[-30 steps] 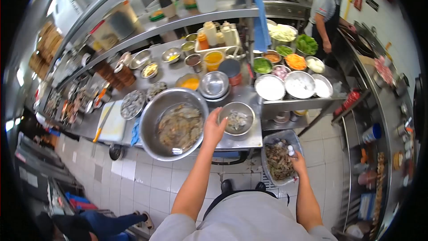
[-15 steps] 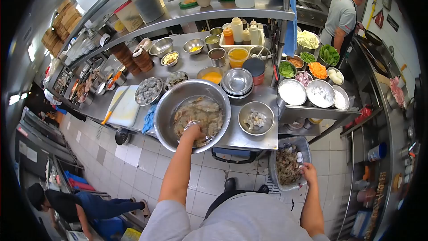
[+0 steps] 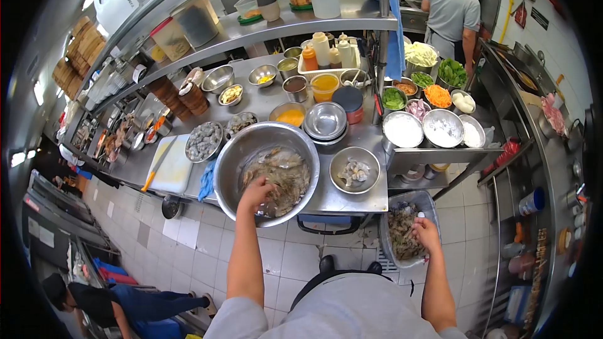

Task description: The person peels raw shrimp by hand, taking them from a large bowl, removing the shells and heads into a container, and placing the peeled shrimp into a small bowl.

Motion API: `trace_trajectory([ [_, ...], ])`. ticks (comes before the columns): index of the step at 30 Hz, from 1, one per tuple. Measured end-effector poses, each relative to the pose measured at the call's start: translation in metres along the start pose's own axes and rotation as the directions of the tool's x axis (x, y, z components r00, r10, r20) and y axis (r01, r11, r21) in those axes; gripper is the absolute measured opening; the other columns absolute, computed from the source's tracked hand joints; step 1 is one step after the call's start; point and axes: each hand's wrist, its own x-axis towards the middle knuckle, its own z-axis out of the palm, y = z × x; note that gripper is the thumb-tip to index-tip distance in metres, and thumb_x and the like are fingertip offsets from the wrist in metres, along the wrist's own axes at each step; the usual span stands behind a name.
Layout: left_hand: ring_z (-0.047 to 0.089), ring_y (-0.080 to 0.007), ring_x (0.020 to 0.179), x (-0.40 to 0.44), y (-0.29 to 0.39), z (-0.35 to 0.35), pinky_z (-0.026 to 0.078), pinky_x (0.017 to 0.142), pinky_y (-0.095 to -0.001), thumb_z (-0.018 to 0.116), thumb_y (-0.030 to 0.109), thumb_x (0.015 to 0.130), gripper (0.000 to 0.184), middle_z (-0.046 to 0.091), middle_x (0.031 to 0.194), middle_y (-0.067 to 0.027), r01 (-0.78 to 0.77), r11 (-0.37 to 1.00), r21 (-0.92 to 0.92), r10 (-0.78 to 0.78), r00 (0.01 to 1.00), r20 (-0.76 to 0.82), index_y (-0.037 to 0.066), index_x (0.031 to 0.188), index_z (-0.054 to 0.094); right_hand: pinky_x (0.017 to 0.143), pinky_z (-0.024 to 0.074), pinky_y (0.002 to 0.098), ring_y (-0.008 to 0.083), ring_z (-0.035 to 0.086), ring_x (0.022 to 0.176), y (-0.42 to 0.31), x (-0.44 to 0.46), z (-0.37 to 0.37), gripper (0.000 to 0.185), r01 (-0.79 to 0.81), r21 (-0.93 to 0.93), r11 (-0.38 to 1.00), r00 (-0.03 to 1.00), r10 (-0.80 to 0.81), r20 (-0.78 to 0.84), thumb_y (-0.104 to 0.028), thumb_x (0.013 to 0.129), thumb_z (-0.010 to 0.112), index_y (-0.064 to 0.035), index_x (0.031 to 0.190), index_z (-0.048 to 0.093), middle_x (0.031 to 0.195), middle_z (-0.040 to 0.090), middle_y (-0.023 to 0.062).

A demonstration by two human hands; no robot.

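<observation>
A large steel bowl (image 3: 300, 140) at the counter's front edge holds raw shrimp (image 3: 286, 179) in water. My left hand (image 3: 255, 196) is inside its near left part, fingers apart and touching the shrimp; some fingertips are hard to see. Low to the right, my right hand (image 3: 427, 236) hangs over a grey plastic bin (image 3: 407, 198) of shrimp shells and heads (image 3: 402, 231). Its fingers are curled together, and what they hold, if anything, cannot be made out. A smaller steel bowl (image 3: 339, 158) between them contains a few peeled shrimp (image 3: 353, 173).
Left of the large bowl are a bowl of grey shrimp (image 3: 204, 140), a blue cloth (image 3: 206, 182) and a white cutting board (image 3: 174, 166) with a knife (image 3: 158, 163). Stacked steel bowls (image 3: 325, 120) stand behind. One person (image 3: 451, 12) works at back right, another (image 3: 94, 304) at lower left.
My left hand has drawn back leftward in the large bowl, its fingers now showing more. My right hand has shifted slightly up and left over the bin. The person at back right has turned and moved left.
</observation>
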Motion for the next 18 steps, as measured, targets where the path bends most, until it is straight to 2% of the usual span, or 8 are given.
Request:
trace_trajectory([
  [1,0.066,-0.0135,0.083,-0.008,0.008,-0.001,0.050,0.059,-0.0260,0.062,0.011,0.088,0.037,0.070,0.100,-0.0041,-0.050,0.979,-0.196,0.050,0.999,-0.009,0.007,0.124,0.057,0.057,0.0459,0.0216,0.0080,0.059,0.070,-0.013,-0.005,0.003,0.030,0.011,-0.003,1.000,1.000,-0.011,-0.003,-0.007,0.092,0.059,-0.0021,0.122,0.059,0.093,0.067,0.0038],
  [2,0.066,-0.0135,0.083,-0.014,0.017,0.002,0.050,0.059,-0.0260,0.062,0.011,0.088,0.037,0.070,0.100,-0.0041,-0.050,0.980,-0.191,0.050,0.999,-0.002,0.007,0.124,0.057,0.057,0.0459,0.0216,0.0080,0.059,0.070,-0.026,-0.010,0.007,0.030,0.008,0.002,1.000,1.000,-0.008,-0.009,-0.007,0.092,0.059,-0.0021,0.122,0.059,0.093,0.067,0.0038],
  [5,0.067,-0.0123,0.086,-0.023,0.046,0.025,0.050,0.063,-0.0245,0.057,0.011,0.094,0.039,0.069,0.107,-0.0059,-0.145,0.916,-0.373,0.162,0.987,0.013,0.010,0.132,0.049,0.073,0.0511,0.0242,0.0108,0.062,0.083,-0.073,-0.022,0.027,0.034,0.204,-0.013,0.979,0.979,-0.204,0.002,-0.008,0.092,0.061,-0.0016,0.125,0.058,0.099,0.067,0.0053],
  [8,0.067,-0.0125,0.092,-0.032,0.074,0.082,0.051,0.070,-0.0254,0.057,0.009,0.094,0.042,0.069,0.110,-0.0059,-0.139,0.865,-0.483,0.243,0.956,0.162,0.010,0.135,0.048,0.083,0.0523,0.0271,0.0123,0.063,0.092,-0.148,-0.049,0.059,0.036,0.435,-0.070,0.897,0.899,-0.430,0.078,-0.009,0.090,0.065,-0.0012,0.125,0.059,0.102,0.067,0.0056],
  [12,0.064,-0.0118,0.099,-0.053,0.098,0.192,0.051,0.078,-0.0259,0.058,0.011,0.095,0.041,0.068,0.112,-0.0055,-0.128,0.876,-0.466,0.304,0.895,0.327,0.010,0.135,0.049,0.080,0.0525,0.0289,0.0137,0.062,0.089,-0.212,-0.072,0.088,0.048,0.585,-0.237,0.776,0.811,-0.551,0.198,-0.009,0.085,0.071,-0.0005,0.129,0.055,0.108,0.066,0.0072],
  [15,0.064,-0.0146,0.102,-0.050,0.083,0.267,0.053,0.083,-0.0296,0.056,0.012,0.097,0.034,0.065,0.116,-0.0071,-0.073,0.882,-0.465,0.315,0.826,0.467,0.005,0.131,0.051,0.082,0.0521,0.0353,0.0227,0.064,0.094,-0.207,-0.061,0.088,0.063,0.462,-0.262,0.847,0.886,-0.452,0.104,-0.023,0.081,0.075,0.0020,0.132,0.049,0.114,0.063,0.0149],
  [16,0.063,-0.0143,0.102,-0.054,0.083,0.287,0.053,0.084,-0.0294,0.057,0.013,0.097,0.033,0.064,0.114,-0.0063,-0.052,0.881,-0.470,0.316,0.804,0.503,0.005,0.129,0.052,0.081,0.0520,0.0356,0.0227,0.064,0.093,-0.211,-0.067,0.080,0.056,0.422,-0.326,0.846,0.902,-0.429,0.055,-0.022,0.084,0.072,0.0018,0.129,0.050,0.113,0.064,0.0157],
  [18,0.063,-0.0121,0.099,-0.061,0.079,0.317,0.053,0.085,-0.0290,0.059,0.016,0.097,0.026,0.064,0.111,-0.0040,0.057,0.921,-0.384,0.190,0.796,0.575,0.002,0.120,0.059,0.082,0.0516,0.0347,0.0216,0.065,0.091,-0.165,-0.045,0.062,0.043,0.407,-0.441,0.800,0.867,-0.490,-0.089,-0.018,0.090,0.064,0.0015,0.126,0.052,0.110,0.066,0.0161],
])
